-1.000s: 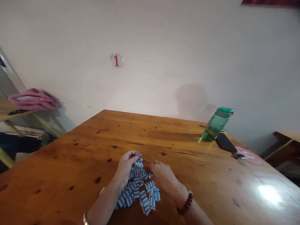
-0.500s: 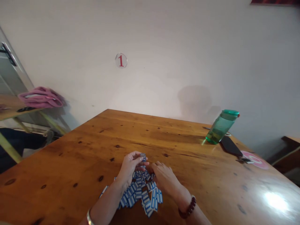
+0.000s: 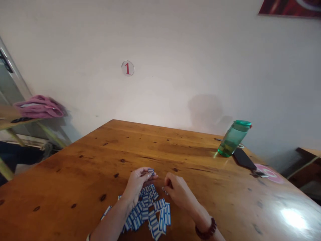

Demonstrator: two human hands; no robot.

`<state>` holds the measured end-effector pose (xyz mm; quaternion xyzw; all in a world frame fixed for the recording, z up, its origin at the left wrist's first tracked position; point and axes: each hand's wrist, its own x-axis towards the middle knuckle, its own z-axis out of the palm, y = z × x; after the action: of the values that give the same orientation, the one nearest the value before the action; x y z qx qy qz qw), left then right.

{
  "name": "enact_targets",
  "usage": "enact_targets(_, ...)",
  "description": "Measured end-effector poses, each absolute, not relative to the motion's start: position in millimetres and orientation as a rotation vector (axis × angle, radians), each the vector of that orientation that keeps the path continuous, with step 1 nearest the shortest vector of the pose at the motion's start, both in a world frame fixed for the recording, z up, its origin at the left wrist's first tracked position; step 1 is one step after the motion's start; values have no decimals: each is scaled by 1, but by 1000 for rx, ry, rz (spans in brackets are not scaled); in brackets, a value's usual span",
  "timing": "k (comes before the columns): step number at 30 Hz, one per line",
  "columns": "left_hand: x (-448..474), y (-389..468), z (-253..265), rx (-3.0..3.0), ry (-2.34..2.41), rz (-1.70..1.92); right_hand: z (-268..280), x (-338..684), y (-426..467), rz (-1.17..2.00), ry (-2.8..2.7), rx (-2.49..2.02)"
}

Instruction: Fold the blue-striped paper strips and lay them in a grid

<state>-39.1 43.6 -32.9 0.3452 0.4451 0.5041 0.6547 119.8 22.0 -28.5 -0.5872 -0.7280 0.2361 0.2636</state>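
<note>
Small white paper labels with blue borders (image 3: 137, 214) lie in a loose, overlapping heap on the wooden table (image 3: 82, 180), some joined in short strips. Above the heap's far end, my left hand (image 3: 135, 184) is closed, with a few blue-and-white labels (image 3: 150, 171) between thumb and fingers. My right hand (image 3: 179, 190) is to the right of the heap, its fingers curled into a pinch. A small label piece (image 3: 165, 190) shows at its thumb tip; most of the grip is hidden. My left forearm covers part of the heap.
A green bottle (image 3: 234, 139) stands at the back right, beside a dark flat phone-like object (image 3: 244, 160) and a pink round disc (image 3: 272, 173). Pink cloth (image 3: 40, 106) lies on another table at left. The wall (image 3: 163, 90) is behind the table.
My right hand has drawn slightly away from the heap and its fingers have curled, with a label piece at the thumb. My left hand keeps its labels. The view has shifted a little.
</note>
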Motion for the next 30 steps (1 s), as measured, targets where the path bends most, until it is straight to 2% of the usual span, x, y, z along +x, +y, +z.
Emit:
enact_targets(5, -34, 40, -32, 877, 1075, 1070, -29, 122, 25, 1081, -1337, -1269)
enact_targets(10, -30, 35, -29, 1007, 1138, 1029, -22, 115, 21, 1199, -1168, -1156)
enact_targets(30, -26, 35, -36, 1155, 1261, 1033, -42, 99, 20, 1019, -1146, -1192)
